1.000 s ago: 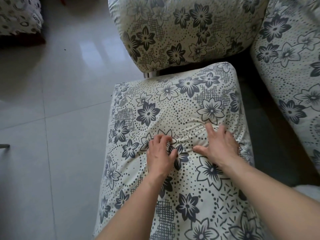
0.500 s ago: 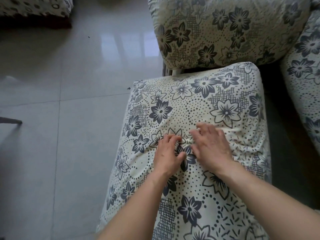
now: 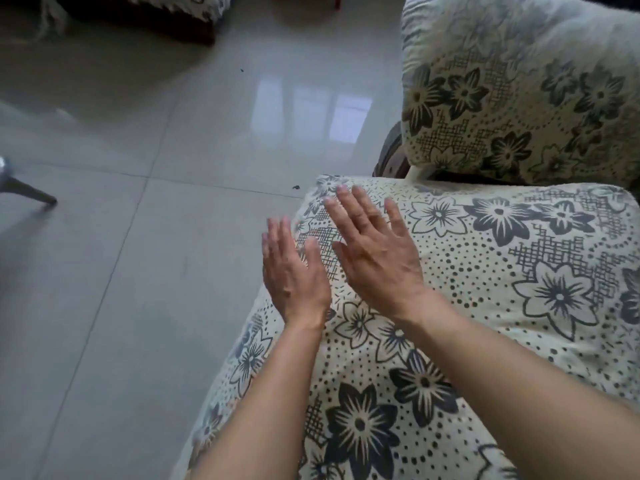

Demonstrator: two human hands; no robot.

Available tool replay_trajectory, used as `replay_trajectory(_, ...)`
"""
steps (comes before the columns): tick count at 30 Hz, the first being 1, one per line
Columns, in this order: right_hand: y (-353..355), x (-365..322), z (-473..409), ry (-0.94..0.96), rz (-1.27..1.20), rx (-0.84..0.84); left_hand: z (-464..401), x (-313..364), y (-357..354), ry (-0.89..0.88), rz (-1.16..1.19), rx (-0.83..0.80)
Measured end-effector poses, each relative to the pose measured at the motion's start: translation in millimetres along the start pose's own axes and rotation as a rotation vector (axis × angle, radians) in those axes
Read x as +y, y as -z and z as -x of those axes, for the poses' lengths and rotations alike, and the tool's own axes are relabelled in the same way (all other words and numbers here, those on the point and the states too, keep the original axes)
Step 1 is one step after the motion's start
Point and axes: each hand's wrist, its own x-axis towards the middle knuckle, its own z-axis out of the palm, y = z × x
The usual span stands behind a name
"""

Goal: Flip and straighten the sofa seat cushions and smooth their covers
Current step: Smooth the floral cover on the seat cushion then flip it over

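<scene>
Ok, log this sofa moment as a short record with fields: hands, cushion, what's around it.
left hand: open, fingers straight, at the cushion's floor-side edge
right hand: open, flat, over the cushion's far corner; contact unclear
seat cushion: floral cover, lying flat
back cushion: same print, beyond the seat cushion
floor: glossy tiles, small dark specks

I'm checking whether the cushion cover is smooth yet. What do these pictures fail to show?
Head view only:
- Seat cushion: near and right parts cut off by the frame edges; its underside is hidden.
- Cover under the left hand, right hand and forearms: hidden.
- Hands: motion-blurred, so contact with the cover is unclear.
- Dark specks on the floor: too small to identify.
</scene>
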Motion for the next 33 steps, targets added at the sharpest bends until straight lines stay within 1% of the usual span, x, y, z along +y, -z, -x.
replay_trajectory(1, -9.5, 5.1, 7.3, 0.015, 0.068, -0.052, 10.1, -9.3, -7.4, -0.029, -0.052, -0.045)
replay_trajectory(2, -20.9, 13.6, 19.1, 0.011, 0.156, -0.159, 27.3, -19.2, -15.8, -0.072, -0.154, -0.19)
replay_trajectory(4, -41.5, 26.2, 37.5, -0.055, 0.286, -0.418, 55.6, -46.4, -30.3, -0.141, -0.379, -0.535)
replay_trajectory(5, -45.3, 30.3, 38.1, -0.069, 0.324, -0.471, 58.3, -55.6, -35.5, -0.133, -0.41, -0.628)
replay_trajectory(7, -40.2, 24.0, 29.1, -0.079, 0.307, -0.522, 49.8, -59.3, -29.7, -0.087, -0.393, -0.718)
replay_trajectory(9, -24.3, 12.1, 10.8, -0.082, 0.259, -0.535, 34.9, -53.7, -15.1, -0.055, -0.361, -0.734)
replay_trajectory(10, -13.5, 9.0, 0.7, -0.095, 0.204, -0.486, 25.6, -45.5, -8.4, -0.045, -0.323, -0.701)
replay_trajectory(11, -3.4, 7.8, -9.9, -0.098, 0.174, -0.399, 15.3, -35.8, -4.6, -0.049, -0.279, -0.61)
replay_trajectory(13, 11.1, 10.3, -25.9, -0.07, 0.178, -0.116, -2.0, -12.8, -1.7, -0.068, -0.184, -0.357)
replay_trajectory(14, 12.5, 14.8, -27.3, -0.069, 0.166, -0.007, -7.2, -3.3, -1.9, -0.074, -0.123, -0.237)
replay_trajectory(15, 9.5, 22.0, -23.9, -0.077, 0.163, 0.025, -8.4, -0.1, -6.7, -0.089, -0.085, -0.174)
replay_trajectory(16, 1.8, 32.6, -14.8, -0.088, 0.194, -0.042, -0.8, -2.5, -16.2, -0.13, -0.114, -0.198)
replay_trajectory(17, -9.0, 44.5, -1.9, -0.116, 0.229, -0.173, 14.2, -10.0, -26.9, -0.175, -0.192, -0.312)
replay_trajectory(18, -20.5, 53.4, 11.1, -0.157, 0.251, -0.324, 32.4, -22.0, -35.4, -0.199, -0.31, -0.476)
replay_trajectory(19, -28.2, 59.5, 16.2, -0.189, 0.26, -0.433, 42.5, -34.0, -40.0, -0.18, -0.389, -0.603)
replay_trajectory(20, -31.2, 65.4, 17.0, -0.197, 0.265, -0.479, 44.7, -41.3, -44.3, -0.144, -0.416, -0.681)
replay_trajectory(21, -27.7, 66.1, 15.7, -0.21, 0.242, -0.495, 42.2, -41.1, -43.5, -0.121, -0.425, -0.716)
replay_trajectory(22, -22.5, 59.9, 9.6, -0.209, 0.217, -0.501, 36.0, -37.7, -37.2, -0.116, -0.456, -0.712)
replay_trajectory(23, -14.9, 54.5, 2.8, -0.2, 0.18, -0.473, 28.1, -28.0, -29.8, -0.112, -0.471, -0.662)
replay_trajectory(24, -4.8, 50.3, -3.3, -0.193, 0.132, -0.4, 19.4, -12.8, -22.8, -0.129, -0.449, -0.589)
replay_trajectory(25, 7.4, 47.3, -6.1, -0.189, 0.102, -0.281, 11.5, 5.0, -17.6, -0.153, -0.371, -0.498)
replay_trajectory(27, 25.1, 47.0, -0.5, -0.165, 0.106, 0.017, 9.9, 39.0, -13.9, -0.218, -0.19, -0.315)
replay_trajectory(28, 28.8, 53.5, 6.3, -0.194, 0.124, 0.095, 15.6, 50.0, -17.0, -0.258, -0.131, -0.263)
replay_trajectory(29, 28.0, 63.9, 16.5, -0.229, 0.138, 0.072, 24.4, 55.7, -25.5, -0.305, -0.115, -0.271)
replay_trajectory(30, 19.9, 75.8, 30.9, -0.273, 0.168, -0.03, 37.3, 54.9, -38.5, -0.363, -0.166, -0.345)
replay_trajectory(31, 6.7, 88.7, 50.1, -0.331, 0.173, -0.193, 55.3, 48.1, -52.6, -0.419, -0.267, -0.476)
replay_trajectory(32, -6.1, 99.9, 63.2, -0.385, 0.148, -0.314, 68.6, 37.5, -62.2, -0.435, -0.358, -0.595)
replay_trajectory(33, -14.9, 110.1, 69.6, -0.416, 0.12, -0.374, 75.1, 29.3, -69.7, -0.421, -0.41, -0.673)
